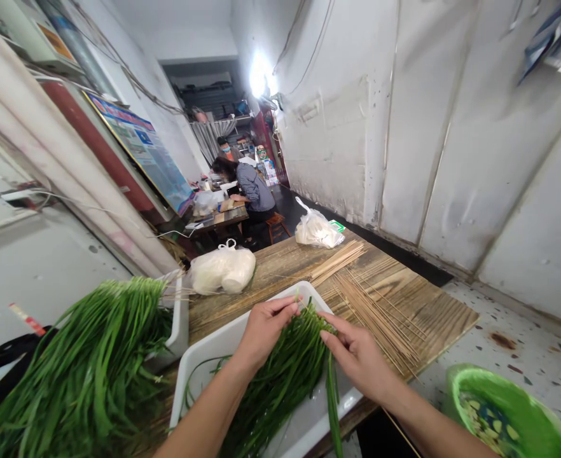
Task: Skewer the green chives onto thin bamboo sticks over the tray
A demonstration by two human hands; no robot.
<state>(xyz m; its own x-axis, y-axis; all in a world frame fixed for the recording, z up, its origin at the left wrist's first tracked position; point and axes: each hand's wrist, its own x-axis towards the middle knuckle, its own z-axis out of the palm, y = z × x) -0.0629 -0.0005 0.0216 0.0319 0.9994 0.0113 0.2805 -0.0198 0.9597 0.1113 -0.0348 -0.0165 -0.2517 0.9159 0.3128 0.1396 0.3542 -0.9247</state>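
Over a white plastic tray (pixel 216 340) both my hands work at a bunch of long green chives (pixel 287 375). Thumb and fingertips of my left hand (pixel 264 331) pinch together on a chive stalk whose pale green tip pokes out above them. To its right, my right hand (pixel 359 353) has its thumb and forefinger closed on the stem ends of the chives. A few leaves hang down below it over the tray's near right side. Whether a thin stick runs between the two hands is too small to make out.
Bamboo skewers (pixel 383 318) lie on the wooden table (pixel 423 292), with another bundle behind. Two filled plastic bags (pixel 223 270) (pixel 316 229) stand at the far edge. Skewered chives (pixel 90 356) are heaped at left. A green bucket (pixel 514 388) stands right; people sit beyond.
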